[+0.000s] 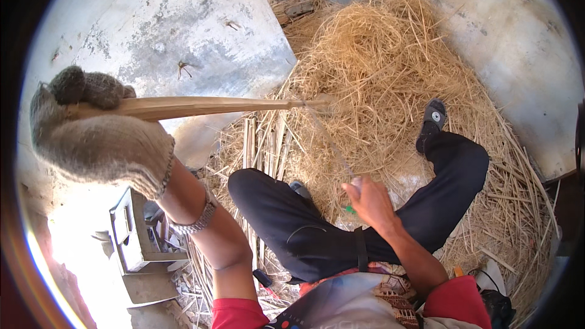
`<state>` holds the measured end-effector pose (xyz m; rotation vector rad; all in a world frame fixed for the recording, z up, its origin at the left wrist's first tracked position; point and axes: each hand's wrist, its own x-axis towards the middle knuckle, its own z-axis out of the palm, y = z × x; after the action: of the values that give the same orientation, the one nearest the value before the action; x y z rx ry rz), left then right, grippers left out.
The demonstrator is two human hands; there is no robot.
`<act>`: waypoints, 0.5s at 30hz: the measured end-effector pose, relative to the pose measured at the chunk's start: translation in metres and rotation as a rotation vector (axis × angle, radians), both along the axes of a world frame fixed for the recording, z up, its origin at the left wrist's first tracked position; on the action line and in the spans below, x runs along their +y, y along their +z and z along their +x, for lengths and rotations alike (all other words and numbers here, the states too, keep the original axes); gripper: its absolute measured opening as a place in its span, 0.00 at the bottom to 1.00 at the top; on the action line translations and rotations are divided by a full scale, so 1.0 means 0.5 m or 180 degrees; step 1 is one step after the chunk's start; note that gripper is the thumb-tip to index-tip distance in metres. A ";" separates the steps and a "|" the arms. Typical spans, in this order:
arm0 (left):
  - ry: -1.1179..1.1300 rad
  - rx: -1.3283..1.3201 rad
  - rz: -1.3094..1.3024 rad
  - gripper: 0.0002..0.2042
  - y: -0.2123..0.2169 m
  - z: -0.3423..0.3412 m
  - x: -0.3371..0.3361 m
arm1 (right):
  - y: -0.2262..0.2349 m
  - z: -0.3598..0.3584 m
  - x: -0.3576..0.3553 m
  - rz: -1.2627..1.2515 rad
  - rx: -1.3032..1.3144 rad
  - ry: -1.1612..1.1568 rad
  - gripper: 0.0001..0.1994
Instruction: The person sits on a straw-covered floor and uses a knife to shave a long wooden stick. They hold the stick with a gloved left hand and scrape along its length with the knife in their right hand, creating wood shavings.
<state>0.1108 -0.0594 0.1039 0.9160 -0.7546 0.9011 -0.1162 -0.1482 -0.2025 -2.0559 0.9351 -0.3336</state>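
My left hand (pixel 97 137), in a thick grey-brown knitted glove, is raised at the left. Its fingers wrap round one end of a long split strip of pale wood or bamboo (pixel 207 106), which points right and tapers. My right hand (pixel 373 202) is bare and closed between my knees. It grips the pale handle of what looks like a long, thin-bladed knife (pixel 332 143). The blurred blade slants up and left to the strip's narrow end; whether they touch, I cannot tell. A small green thing (pixel 349 209) shows beside my right hand.
A big heap of straw-like shavings (pixel 381 49) lies ahead, against worn plastered walls (pixel 512 42). Long split strips (pixel 268 143) lie by my left knee. A pale slab (pixel 201 30) leans at the far left. A wooden frame (pixel 128 237) stands at left; my slippered foot (pixel 434 114) rests right.
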 end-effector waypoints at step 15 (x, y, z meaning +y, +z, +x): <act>-0.1372 0.0019 0.0775 0.24 0.028 -0.031 -0.009 | 0.072 -0.017 0.050 0.0836 -0.1011 0.0051 0.16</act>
<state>0.0952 -0.0637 0.1181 0.9188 -1.0245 0.4328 -0.1248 -0.1230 -0.1666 -1.7087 0.7260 -0.4858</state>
